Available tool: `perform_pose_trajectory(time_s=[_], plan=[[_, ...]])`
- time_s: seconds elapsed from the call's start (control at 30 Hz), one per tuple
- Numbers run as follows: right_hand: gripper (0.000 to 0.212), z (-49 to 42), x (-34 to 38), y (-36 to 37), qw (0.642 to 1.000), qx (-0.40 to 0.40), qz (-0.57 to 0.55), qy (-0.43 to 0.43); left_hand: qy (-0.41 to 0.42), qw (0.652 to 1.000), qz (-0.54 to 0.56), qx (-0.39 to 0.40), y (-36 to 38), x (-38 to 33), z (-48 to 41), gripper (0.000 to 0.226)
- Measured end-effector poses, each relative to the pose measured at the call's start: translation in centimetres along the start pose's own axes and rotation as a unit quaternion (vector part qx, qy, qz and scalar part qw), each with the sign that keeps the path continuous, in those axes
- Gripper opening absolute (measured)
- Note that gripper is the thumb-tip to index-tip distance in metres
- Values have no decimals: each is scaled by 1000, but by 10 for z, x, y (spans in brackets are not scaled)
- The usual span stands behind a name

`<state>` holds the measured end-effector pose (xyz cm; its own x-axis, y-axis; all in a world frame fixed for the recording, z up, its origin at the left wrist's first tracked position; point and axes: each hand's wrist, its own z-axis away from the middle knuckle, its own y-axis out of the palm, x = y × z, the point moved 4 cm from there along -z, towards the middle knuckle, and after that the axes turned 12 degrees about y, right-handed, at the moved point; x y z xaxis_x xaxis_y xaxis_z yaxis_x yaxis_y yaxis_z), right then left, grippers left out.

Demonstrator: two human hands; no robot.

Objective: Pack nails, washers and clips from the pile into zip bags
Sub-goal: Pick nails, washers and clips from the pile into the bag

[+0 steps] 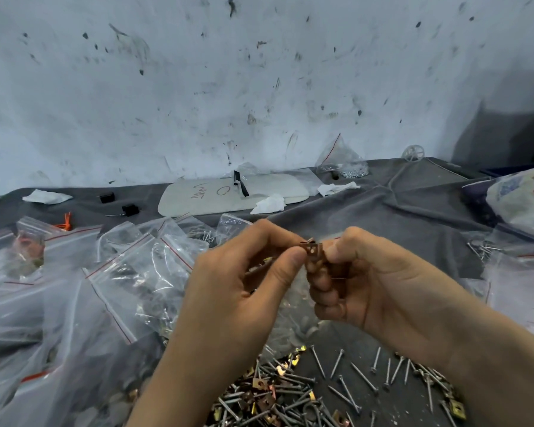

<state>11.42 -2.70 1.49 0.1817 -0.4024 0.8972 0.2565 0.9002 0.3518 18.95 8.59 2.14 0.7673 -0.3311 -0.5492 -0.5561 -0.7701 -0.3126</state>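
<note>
The left hand (244,282) and right hand (370,282) together pinch a brown metal clip (313,249). Below lies the pile of nails (278,392); filled zip bags (136,272) lie left.

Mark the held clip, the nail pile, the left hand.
clip (312,249): head view, its holed flat face.
nail pile (269,399): head view, middle of the heap.
left hand (232,282): head view, middle of the hand.

You are looking at a white board (285,187) by the wall. It is showing a hand-drawn "O" (223,190) in pen, and the scribble (199,191) beside it is reading as nothing clear.
</note>
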Motion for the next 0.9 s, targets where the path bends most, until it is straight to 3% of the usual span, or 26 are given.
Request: perform_pose_trajectory(time_s=[0.1, 0.43, 0.5, 0.63, 0.9], plan=[[15, 1, 2, 0, 997, -24, 69, -36, -18, 1000, 20, 5, 1, 0, 0, 22], [11, 5, 4, -2, 989, -36, 126, -65, -39, 999, 2, 19, 2, 1, 0, 12], [10, 9, 9, -4, 966, -80, 203, -141, -58, 998, 5, 5, 2, 4, 1, 9], [29, 16, 15, 0, 883, -112, 358, -283, -76, 997, 13, -2, 4, 5, 1, 13], [25, 21, 18, 2, 793, -201, 431, -381, -99, 994, 24, -38, 9, 8, 3, 19]])
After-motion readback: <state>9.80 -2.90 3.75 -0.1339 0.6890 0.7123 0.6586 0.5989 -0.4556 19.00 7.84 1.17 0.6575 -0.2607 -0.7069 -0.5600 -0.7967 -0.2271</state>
